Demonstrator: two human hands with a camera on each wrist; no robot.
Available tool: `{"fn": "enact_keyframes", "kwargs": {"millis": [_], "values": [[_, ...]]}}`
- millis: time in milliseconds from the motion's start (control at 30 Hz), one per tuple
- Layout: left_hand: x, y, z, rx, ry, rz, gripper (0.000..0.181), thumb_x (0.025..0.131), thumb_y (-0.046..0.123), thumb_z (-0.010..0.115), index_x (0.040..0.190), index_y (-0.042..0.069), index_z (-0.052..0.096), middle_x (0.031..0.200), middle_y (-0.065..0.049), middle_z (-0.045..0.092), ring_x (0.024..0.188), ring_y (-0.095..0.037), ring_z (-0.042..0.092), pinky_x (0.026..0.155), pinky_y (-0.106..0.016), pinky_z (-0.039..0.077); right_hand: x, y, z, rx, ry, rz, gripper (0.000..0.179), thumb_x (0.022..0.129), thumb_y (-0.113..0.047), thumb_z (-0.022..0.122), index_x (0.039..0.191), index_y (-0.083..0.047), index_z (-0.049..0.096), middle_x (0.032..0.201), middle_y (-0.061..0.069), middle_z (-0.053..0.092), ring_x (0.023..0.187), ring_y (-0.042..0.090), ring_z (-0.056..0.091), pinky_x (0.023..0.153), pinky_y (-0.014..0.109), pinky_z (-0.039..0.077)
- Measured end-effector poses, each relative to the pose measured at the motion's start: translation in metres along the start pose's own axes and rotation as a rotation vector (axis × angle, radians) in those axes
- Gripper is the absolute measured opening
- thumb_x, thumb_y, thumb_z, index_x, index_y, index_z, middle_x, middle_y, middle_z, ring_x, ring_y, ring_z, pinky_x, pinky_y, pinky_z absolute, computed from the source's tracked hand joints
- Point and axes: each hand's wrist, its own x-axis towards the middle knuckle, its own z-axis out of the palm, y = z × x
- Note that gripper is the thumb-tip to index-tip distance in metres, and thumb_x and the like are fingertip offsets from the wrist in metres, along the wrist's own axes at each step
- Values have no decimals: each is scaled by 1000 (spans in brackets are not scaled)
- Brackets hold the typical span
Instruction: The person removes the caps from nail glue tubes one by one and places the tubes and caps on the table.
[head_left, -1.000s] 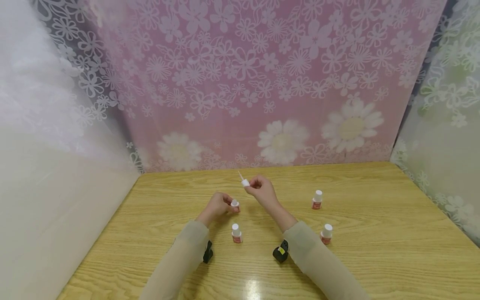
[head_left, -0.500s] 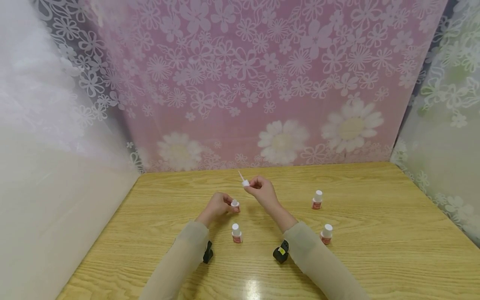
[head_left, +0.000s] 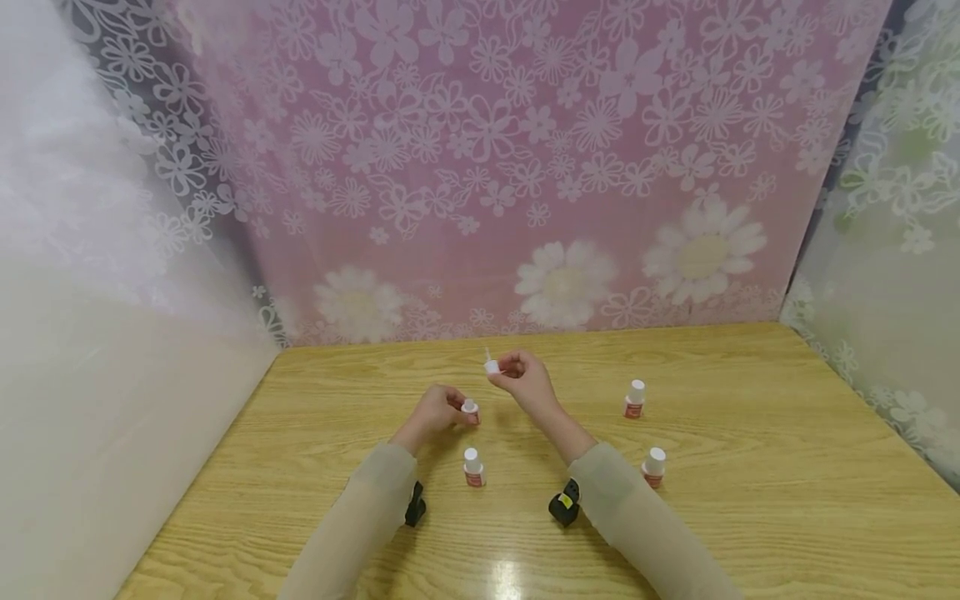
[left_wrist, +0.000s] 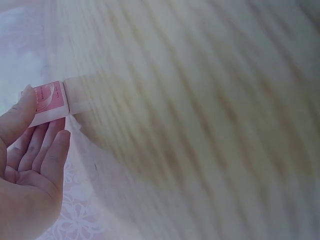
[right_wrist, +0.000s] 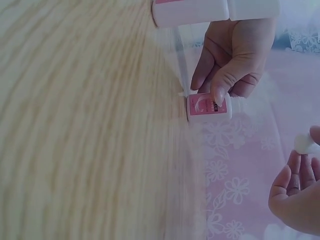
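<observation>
On the table, my left hand point(head_left: 437, 407) grips a small white bottle point(left_wrist: 56, 101) with a pink-red label, thumb on one side and fingers on the other. The bottle stands upright with its cap off, baring a pale neck. To its right and farther back, my right hand point(head_left: 528, 385) pinches the white cap point(head_left: 492, 367) above the table. A thin brush point(head_left: 487, 353) on the cap points upward, away from the bottle. In the right wrist view the cap's round end point(right_wrist: 302, 143) shows between thumb and fingertips, and the brush is hidden.
Three similar capped bottles stand upright: one in front point(head_left: 473, 468) between the forearms, one at the back right point(head_left: 633, 400), another point(head_left: 653, 470) beside the right sleeve. The wooden table point(head_left: 750, 392) ends at a pink floral curtain point(head_left: 465, 250), with pale sheets at both sides.
The brush on the cap has swung from leaning left to nearly upright as the right fingers turned it slightly. The left hand and all the bottles have stayed in place.
</observation>
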Motion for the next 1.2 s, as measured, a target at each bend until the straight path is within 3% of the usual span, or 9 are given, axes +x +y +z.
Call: {"fn": "enact_keyframes", "kwargs": {"millis": [267,767,1200], "values": [[0,2,-2,27,14,7,17,70,6,74,83,0,64,74,-4,63,67,-13,52,58,-25,40,1,1,0,-55,-38,-4,31,76,-1,67,105,3,58,94,15,60,85,26,56,72,33,47],[2,-1,-4,-28,5,23,21,69,5,75,86,-2,64,75,-6,64,69,-13,55,63,-30,44,5,9,-2,-198,-115,-10,20,73,0,69,90,2,57,84,10,60,77,21,56,65,31,47],[2,-2,-4,-61,-1,12,25,69,2,74,90,-4,63,77,-8,64,71,-15,59,67,-32,45,8,18,2,-308,-220,-51,19,71,0,70,86,1,58,80,7,59,76,20,58,66,30,47]]}}
